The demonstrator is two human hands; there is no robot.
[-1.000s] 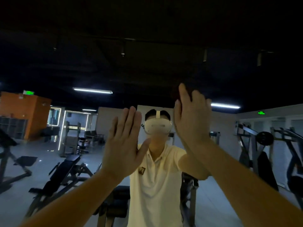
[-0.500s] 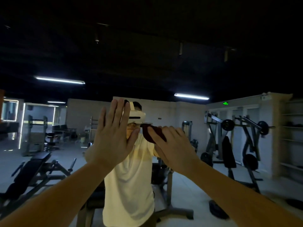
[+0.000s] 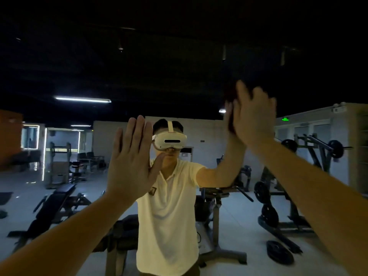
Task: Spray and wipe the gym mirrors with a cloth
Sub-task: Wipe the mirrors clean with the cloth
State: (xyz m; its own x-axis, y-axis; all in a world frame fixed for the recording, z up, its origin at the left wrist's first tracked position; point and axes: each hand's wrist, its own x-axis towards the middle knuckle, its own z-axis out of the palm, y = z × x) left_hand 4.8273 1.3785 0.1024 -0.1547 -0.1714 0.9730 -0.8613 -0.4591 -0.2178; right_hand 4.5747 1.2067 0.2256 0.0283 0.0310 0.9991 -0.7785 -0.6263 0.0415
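Observation:
The gym mirror (image 3: 179, 56) fills the view and reflects me in a pale polo shirt and a white headset. My left hand (image 3: 131, 158) lies flat against the glass at face height, fingers straight and together, holding nothing. High on the right, my right hand (image 3: 253, 114) presses a dark red cloth (image 3: 229, 92) against the mirror with straight fingers. Most of the cloth is hidden behind the hand and its reflection. No spray bottle is in view.
Reflected in the glass are a black weight bench (image 3: 57, 204) at lower left, a plate-loaded machine (image 3: 310, 156) at right, a loose weight plate (image 3: 279, 251) on the floor, and ceiling strip lights (image 3: 82, 99).
My right hand swept the cloth down to the middle of the mirror, then back up to the upper right. The left hand stayed flat on the glass. My view swung right, then partly back.

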